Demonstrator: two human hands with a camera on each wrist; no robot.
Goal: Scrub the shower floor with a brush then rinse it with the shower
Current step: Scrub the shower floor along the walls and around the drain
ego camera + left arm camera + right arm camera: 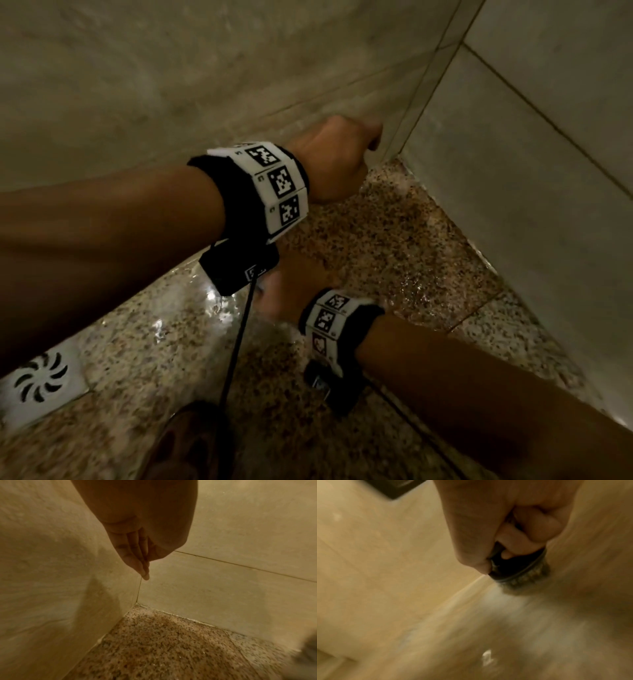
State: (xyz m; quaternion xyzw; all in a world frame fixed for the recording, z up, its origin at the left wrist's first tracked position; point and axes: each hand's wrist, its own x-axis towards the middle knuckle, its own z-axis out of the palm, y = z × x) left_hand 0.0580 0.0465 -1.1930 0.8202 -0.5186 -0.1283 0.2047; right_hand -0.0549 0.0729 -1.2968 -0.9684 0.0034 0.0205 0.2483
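Down in the lower middle of the head view, the right hand [279,291] is mostly tucked under the left forearm, so the right wrist view tells more: its fingers [537,531] are curled tight around the dark handle of a round scrub brush [517,568], so that grip is clamped on the brush. The bristles press onto the shower floor [471,635], with a pale smear of foam just below them, though that picture is pretty blurry.

Up around the middle of the head view, the left hand [337,157] sits close to the corner where the two tiled walls [171,85] meet. From the left wrist view its fingers [137,555] are straight and bunched together, pointing down along the corner seam and holding nothing, so that grip is relaxed. Can't tell if the fingertips actually touch the wall.

The speckled granite floor looks wet and shiny. At the lower left of the head view there's a white drain cover [41,380] set into it. No containers anywhere in these shots.
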